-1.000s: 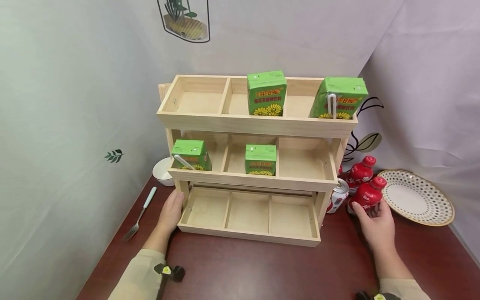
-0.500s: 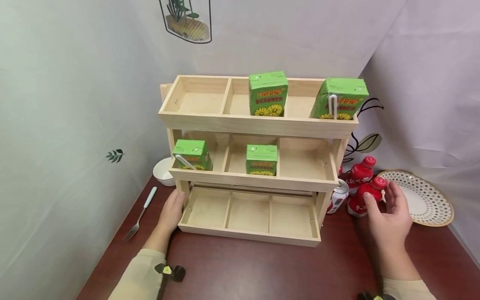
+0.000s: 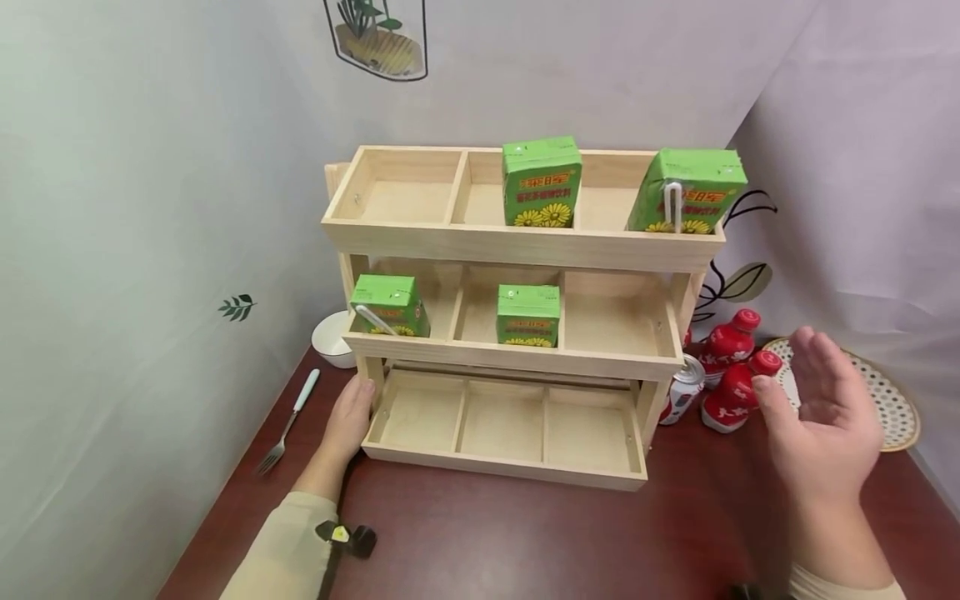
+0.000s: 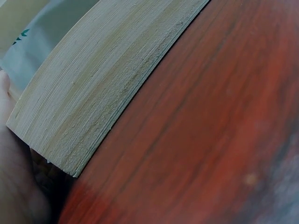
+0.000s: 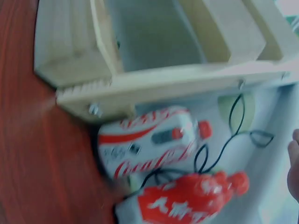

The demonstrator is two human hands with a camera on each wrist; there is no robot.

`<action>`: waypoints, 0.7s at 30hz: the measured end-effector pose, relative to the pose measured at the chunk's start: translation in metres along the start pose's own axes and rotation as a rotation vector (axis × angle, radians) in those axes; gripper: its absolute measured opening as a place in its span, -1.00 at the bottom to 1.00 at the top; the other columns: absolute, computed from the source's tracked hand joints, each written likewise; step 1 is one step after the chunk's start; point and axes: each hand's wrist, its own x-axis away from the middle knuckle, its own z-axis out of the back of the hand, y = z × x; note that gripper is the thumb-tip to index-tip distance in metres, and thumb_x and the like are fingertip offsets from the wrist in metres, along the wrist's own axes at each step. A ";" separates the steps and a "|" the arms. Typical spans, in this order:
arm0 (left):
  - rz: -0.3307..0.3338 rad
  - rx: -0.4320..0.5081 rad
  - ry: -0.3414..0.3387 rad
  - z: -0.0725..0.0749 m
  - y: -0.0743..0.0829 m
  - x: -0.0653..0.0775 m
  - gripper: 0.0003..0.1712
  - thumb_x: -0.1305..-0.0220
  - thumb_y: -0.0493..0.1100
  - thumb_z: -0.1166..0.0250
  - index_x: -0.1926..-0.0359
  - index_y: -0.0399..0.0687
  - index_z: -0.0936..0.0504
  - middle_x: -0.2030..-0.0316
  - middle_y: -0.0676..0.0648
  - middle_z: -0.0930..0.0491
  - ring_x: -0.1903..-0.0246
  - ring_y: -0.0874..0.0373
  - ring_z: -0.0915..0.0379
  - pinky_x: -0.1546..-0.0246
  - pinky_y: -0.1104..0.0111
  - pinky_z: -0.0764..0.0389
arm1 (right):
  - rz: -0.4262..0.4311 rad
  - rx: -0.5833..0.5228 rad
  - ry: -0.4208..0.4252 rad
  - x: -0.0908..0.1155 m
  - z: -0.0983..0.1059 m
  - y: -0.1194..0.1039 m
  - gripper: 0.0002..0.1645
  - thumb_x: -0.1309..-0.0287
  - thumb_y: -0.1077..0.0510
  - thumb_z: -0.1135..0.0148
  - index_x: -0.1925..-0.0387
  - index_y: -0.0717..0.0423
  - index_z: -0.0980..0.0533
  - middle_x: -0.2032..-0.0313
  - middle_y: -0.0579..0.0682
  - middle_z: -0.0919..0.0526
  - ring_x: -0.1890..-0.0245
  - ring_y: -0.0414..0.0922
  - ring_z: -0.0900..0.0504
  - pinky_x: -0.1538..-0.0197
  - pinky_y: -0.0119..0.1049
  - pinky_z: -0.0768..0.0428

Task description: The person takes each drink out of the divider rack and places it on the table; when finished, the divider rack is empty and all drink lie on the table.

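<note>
At the centre of the head frame, the lower left post of one three-tier wooden rack is touched by the left hand; its fingertips are hidden, so whether they are curled cannot be told. At the lower right, the right hand is held in the air, thumb and fingers parted, near two plainly visible red bottles and one can. Four green drink cartons are counted, two on the top tier, two on the middle. One dotted plate is seen at right; one bowl and one fork at left.
</note>
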 end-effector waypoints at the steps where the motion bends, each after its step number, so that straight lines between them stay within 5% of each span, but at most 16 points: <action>1: -0.002 -0.002 -0.001 0.000 0.005 0.000 -0.50 -0.54 -0.14 0.18 -0.33 -0.36 -0.30 -0.26 -0.40 -0.30 -0.23 -0.20 -0.22 -0.24 -0.03 -0.19 | -0.002 -0.021 -0.029 0.000 -0.004 -0.003 -0.23 0.27 0.72 -0.30 -0.12 0.68 -0.31 -0.11 0.44 -0.47 -0.19 0.13 -0.46 -0.23 -0.21 -0.35; 5: -0.012 -0.021 -0.002 0.001 0.014 0.002 -0.50 -0.54 -0.15 0.20 -0.30 -0.41 -0.31 -0.24 -0.43 -0.30 -0.21 -0.24 -0.23 -0.22 -0.06 -0.21 | 0.006 -0.060 -0.165 0.001 -0.027 -0.011 -0.27 0.25 0.70 -0.31 -0.07 0.77 -0.28 -0.08 0.46 -0.49 -0.15 0.17 -0.49 -0.21 -0.21 -0.40; 8: 0.000 -0.019 0.004 0.000 -0.002 0.001 -0.49 -0.55 -0.11 0.19 -0.32 -0.34 -0.32 -0.27 -0.36 -0.31 -0.24 -0.18 -0.22 -0.24 -0.04 -0.18 | 0.052 0.000 -0.293 0.002 -0.048 -0.015 -0.35 0.21 0.63 -0.34 -0.01 0.79 -0.32 -0.03 0.46 -0.53 -0.11 0.16 -0.53 -0.20 -0.23 -0.42; 15: 0.001 -0.025 0.012 -0.002 -0.022 0.000 -0.48 -0.55 -0.04 0.18 -0.34 -0.23 -0.34 -0.28 -0.27 -0.32 -0.25 -0.12 -0.23 -0.25 -0.03 -0.18 | 0.293 0.493 -0.597 -0.004 -0.091 -0.015 -0.45 0.05 0.11 -0.50 0.08 0.42 -0.61 0.15 0.23 -0.69 0.06 -0.19 -0.64 0.01 -0.54 -0.47; 21: -0.047 0.011 -0.007 -0.001 0.000 -0.002 -0.50 -0.55 -0.13 0.16 -0.34 -0.32 -0.32 -0.27 -0.35 -0.32 -0.25 -0.16 -0.22 -0.24 -0.01 -0.21 | 0.307 0.733 -0.696 -0.013 -0.113 0.003 -0.39 0.14 0.04 -0.52 -0.03 0.11 -0.63 0.09 -0.05 -0.71 0.23 -0.12 -0.70 0.11 -0.52 -0.50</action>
